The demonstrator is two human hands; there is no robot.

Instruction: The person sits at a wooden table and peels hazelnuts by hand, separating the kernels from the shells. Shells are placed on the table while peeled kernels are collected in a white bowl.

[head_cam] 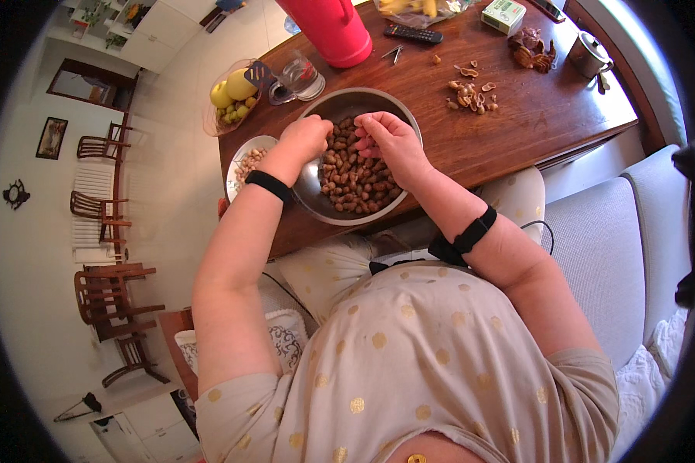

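A wide stainless steel bowl (pixel 310 188) stands at the table's near edge with many unshelled brown peanuts (pixel 362 182) in it. My left hand (pixel 307 139) is over the bowl's left side, its fingers curled; whatever they may hold is hidden. Across from it, over the right side, my right hand (pixel 391 144) has thumb and forefinger brought together, and I cannot make out anything between them. To the left of the bowl, partly behind my left wrist, a white plate (pixel 231 182) bears shelled pale peanuts (pixel 250 162).
Broken peanut shells (pixel 472 95) lie on the wooden table (pixel 533 130) at right. Beyond the bowl are a glass mug (pixel 301 81), a red thermos jug (pixel 333 32), a remote control (pixel 413 33) and nail clippers (pixel 395 53). A fruit basket (pixel 214 124) sits far left, a lidded metal cup (pixel 589 55) far right.
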